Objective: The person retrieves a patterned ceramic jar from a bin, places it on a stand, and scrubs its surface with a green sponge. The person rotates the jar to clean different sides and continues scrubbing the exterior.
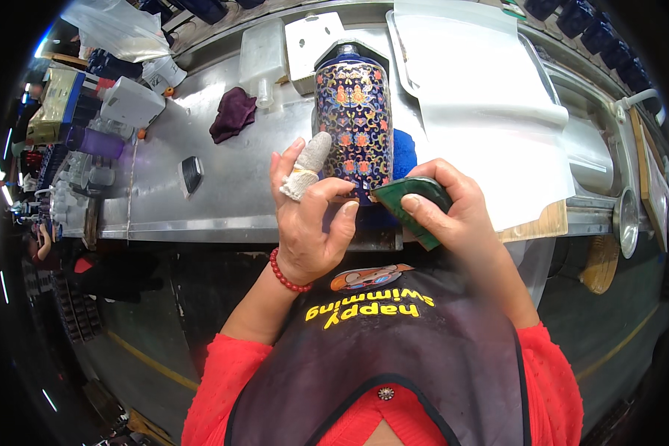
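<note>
A dark blue bottle [352,123] with a colourful floral pattern lies on the worktop, its neck pointing away from me. My right hand [450,204] grips a flat dark green scraper [415,202], whose corner is at the bottle's near right end. At the bottle's near left side is my left hand [305,212], with thumb and index finger apart and nothing visible between them. A grey cloth finger sleeve [314,156] covers one of its fingers. Whether the left index fingertip touches the bottle cannot be made out.
On the metal worktop [160,201] lie a purple cloth [233,115] and a small dark pad [191,175]. White sheets [483,126] spread to the right, beside a blue cloth [404,154]. A clear plastic container [262,56] stands behind. Boxes and jars crowd the left.
</note>
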`<state>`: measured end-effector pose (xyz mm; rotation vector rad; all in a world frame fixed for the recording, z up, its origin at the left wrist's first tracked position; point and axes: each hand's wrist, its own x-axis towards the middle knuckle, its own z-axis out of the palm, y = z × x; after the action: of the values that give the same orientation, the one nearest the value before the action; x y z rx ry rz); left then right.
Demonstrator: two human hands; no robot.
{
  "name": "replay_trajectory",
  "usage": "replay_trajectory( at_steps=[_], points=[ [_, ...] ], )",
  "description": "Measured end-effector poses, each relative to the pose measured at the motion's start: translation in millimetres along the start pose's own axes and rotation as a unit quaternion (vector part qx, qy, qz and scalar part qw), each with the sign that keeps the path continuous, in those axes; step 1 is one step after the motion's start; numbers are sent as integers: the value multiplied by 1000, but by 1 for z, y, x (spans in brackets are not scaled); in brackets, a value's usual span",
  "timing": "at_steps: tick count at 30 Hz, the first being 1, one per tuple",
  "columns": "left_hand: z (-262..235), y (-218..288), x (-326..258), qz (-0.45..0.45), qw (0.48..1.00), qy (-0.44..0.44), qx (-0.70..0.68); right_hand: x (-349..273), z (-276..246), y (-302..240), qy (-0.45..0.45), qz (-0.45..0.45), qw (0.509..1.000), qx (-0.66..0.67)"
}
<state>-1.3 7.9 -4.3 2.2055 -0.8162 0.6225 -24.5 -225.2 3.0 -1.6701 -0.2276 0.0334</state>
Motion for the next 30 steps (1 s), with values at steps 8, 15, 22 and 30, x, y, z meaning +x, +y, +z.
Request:
replay_trajectory(
  at_steps=[8, 15, 22, 30],
  points=[
    [2, 1, -2, 0, 1000, -2, -6, -6, 0, -3, -16, 41, 999, 14],
    [1, 3, -8, 77, 995, 11, 69, -6, 1, -1, -8, 28, 999, 17],
    [-5, -1, -13, 126, 979, 6, 161, -8, 1, 1, -6, 42, 999, 11],
    [-11, 1, -6, 63, 995, -1, 79, -5, 5, -3, 1, 9, 1000, -23]
  ],
)
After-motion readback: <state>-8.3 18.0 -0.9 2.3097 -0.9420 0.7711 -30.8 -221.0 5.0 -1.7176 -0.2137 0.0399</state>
